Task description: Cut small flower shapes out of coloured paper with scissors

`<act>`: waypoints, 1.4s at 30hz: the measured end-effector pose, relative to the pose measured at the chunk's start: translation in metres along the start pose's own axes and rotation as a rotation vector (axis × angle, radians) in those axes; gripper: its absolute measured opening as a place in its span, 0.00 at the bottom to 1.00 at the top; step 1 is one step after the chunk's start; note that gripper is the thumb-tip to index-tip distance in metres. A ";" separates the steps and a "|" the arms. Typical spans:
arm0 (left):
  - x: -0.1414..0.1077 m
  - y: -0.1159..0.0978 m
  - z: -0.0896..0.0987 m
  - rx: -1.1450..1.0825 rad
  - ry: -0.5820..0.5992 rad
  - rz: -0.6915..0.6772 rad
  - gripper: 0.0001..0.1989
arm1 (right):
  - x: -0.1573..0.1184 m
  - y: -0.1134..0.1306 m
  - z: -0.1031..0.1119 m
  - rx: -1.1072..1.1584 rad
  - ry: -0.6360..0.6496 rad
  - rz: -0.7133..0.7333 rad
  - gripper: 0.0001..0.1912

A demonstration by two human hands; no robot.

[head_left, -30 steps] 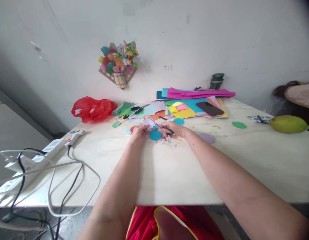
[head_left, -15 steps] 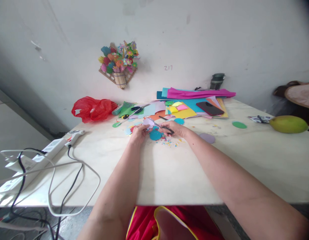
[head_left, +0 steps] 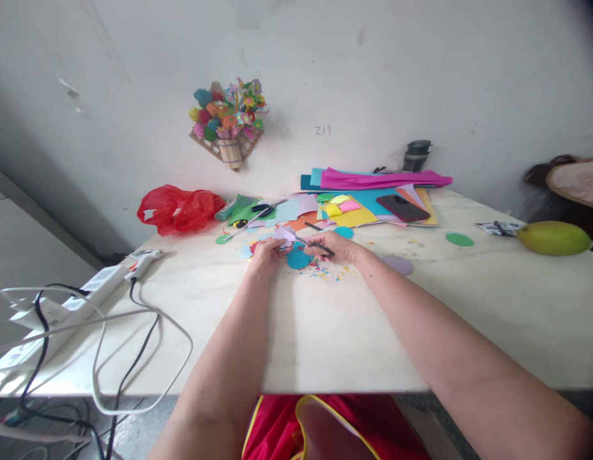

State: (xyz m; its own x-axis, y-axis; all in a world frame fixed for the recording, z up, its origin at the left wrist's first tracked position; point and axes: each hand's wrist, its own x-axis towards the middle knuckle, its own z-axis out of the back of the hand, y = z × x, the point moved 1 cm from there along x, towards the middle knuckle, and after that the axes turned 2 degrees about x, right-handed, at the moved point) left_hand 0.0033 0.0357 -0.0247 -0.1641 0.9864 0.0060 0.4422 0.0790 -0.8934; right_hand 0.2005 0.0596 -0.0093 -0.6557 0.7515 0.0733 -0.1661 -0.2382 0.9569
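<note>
My left hand (head_left: 268, 254) is closed on a light purple paper piece (head_left: 284, 235), held just above the table. Fingers of my right hand (head_left: 335, 246) are wrapped round black-handled scissors (head_left: 322, 248), whose blades point left toward the purple paper. Below and between the hands lies a blue paper circle (head_left: 299, 257). Small coloured paper scraps (head_left: 331, 273) are scattered beside it, under my right hand. Another blue circle (head_left: 344, 232) rests behind my right hand, and a purple circle (head_left: 398, 265) lies to its right.
Coloured sheets (head_left: 358, 216) and a phone (head_left: 402, 208) lie at the back. A red plastic bag (head_left: 179, 209) and a second pair of scissors (head_left: 262, 209) are at back left. A power strip (head_left: 61, 326) with cables occupies the left; a yellow-green fruit (head_left: 553, 238) is at right.
The purple paper has turned slightly in my left hand and shifted a little to the left. The scissor blades look closer together. Both arms stay nearly where they were.
</note>
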 end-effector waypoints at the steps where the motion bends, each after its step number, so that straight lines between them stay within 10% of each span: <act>1: 0.000 0.000 0.000 -0.002 -0.001 0.003 0.06 | 0.000 0.000 0.000 0.001 0.000 0.001 0.12; 42: 0.002 0.000 0.003 -0.016 0.045 0.015 0.08 | 0.000 -0.003 0.003 0.050 0.019 -0.028 0.12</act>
State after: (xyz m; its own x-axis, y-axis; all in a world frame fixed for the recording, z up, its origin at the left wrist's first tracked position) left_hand -0.0001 0.0371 -0.0262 -0.1177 0.9930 0.0126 0.4588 0.0657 -0.8861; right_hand 0.2031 0.0622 -0.0114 -0.6648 0.7459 0.0410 -0.1481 -0.1854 0.9714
